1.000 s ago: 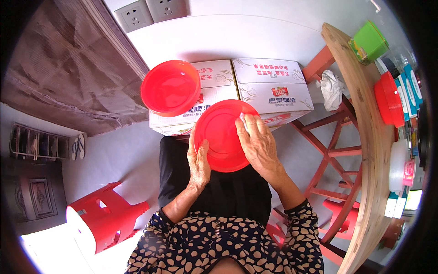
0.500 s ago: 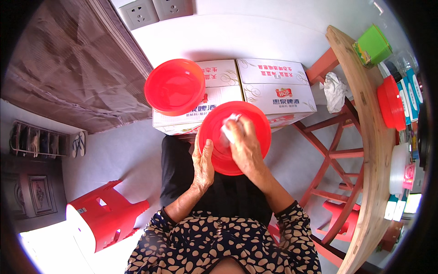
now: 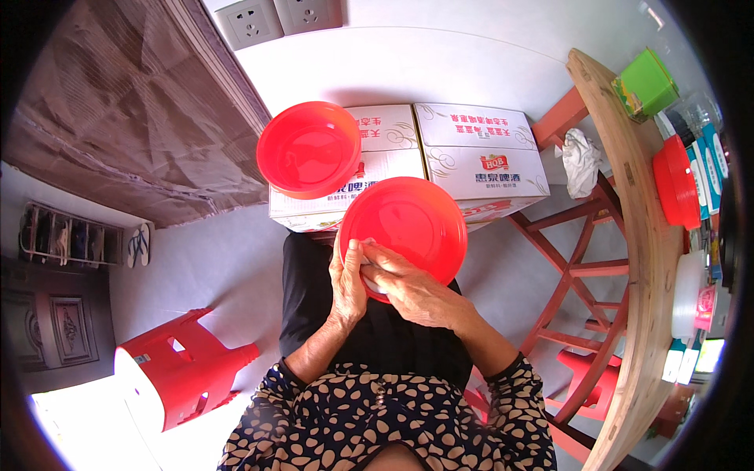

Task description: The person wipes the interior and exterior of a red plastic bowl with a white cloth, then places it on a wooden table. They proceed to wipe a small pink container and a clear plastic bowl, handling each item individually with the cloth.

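Note:
A red plastic bowl is tilted toward me above my lap, its inside facing up. My left hand grips the near left side of its rim, thumb on the inner side. My right hand lies across the bowl's near part with its fingers closed on a crumpled white cloth. Most of the cloth is hidden under the fingers, against the inner wall by my left thumb. A second red bowl stands on the cardboard boxes just beyond, to the left.
White cardboard boxes stand against the wall ahead. A wooden table with red legs runs along the right, carrying red bowls and a green container. Another white cloth hangs beside it. A red stool lies at left.
My right hand has moved the white cloth from the bowl's middle toward its near left wall, next to my left thumb. My left hand still holds the rim.

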A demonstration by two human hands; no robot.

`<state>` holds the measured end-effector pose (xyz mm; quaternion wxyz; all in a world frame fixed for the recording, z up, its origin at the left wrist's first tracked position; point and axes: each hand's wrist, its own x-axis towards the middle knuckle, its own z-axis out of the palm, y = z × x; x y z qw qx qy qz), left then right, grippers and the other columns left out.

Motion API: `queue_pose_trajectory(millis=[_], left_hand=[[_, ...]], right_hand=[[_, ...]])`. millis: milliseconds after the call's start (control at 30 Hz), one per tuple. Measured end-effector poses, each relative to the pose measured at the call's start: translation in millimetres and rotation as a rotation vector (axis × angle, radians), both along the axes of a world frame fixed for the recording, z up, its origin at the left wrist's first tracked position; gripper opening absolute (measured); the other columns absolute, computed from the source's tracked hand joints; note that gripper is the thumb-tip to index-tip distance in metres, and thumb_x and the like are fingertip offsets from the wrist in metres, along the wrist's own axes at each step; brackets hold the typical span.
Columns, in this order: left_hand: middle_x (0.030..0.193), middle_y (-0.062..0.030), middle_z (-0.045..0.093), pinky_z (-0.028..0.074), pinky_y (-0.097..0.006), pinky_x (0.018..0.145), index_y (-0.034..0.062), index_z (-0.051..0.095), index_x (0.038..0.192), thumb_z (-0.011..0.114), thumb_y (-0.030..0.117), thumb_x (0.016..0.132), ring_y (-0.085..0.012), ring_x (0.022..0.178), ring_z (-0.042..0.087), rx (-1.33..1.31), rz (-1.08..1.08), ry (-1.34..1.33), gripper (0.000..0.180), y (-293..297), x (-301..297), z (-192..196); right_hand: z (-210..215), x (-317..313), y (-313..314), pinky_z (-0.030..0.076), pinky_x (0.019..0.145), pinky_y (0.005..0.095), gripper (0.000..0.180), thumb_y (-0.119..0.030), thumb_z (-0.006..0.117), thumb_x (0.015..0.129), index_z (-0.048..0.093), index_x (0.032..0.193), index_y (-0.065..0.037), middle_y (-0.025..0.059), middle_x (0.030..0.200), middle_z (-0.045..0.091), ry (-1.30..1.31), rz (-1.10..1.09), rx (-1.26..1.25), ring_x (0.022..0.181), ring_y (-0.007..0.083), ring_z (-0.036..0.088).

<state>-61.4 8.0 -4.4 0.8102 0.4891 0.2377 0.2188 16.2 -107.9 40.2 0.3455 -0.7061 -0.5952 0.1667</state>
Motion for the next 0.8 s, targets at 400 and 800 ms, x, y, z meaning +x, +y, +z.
queue_pose_trajectory(millis=[400, 800], left_hand=[[0.134, -0.0119, 0.047, 0.033, -0.034, 0.105, 0.0013, 0.036, 0.140, 0.047, 0.031, 0.098, -0.0203, 0.124, 0.043, 0.045, 0.079, -0.065, 0.052, -3, 10, 20], [0.135, -0.0124, 0.046, 0.032, -0.034, 0.106, 0.0003, 0.034, 0.140, 0.047, 0.029, 0.098, -0.0205, 0.124, 0.042, 0.155, 0.080, -0.052, 0.052, -3, 9, 17]], right_hand=[[-9, 29, 6, 0.044, 0.073, 0.0356, 0.038, -0.018, 0.057, 0.084, 0.054, 0.118, -0.003, 0.0182, 0.126, 0.051, -0.923, -0.626, -0.140, 0.105, 0.0263, 0.052], [-14, 18, 16, 0.055, 0.071, 0.0434, 0.053, 0.001, 0.064, 0.076, 0.047, 0.126, -0.004, 0.0189, 0.106, 0.048, -0.253, -0.671, 0.032, 0.089, 0.0402, 0.060]])
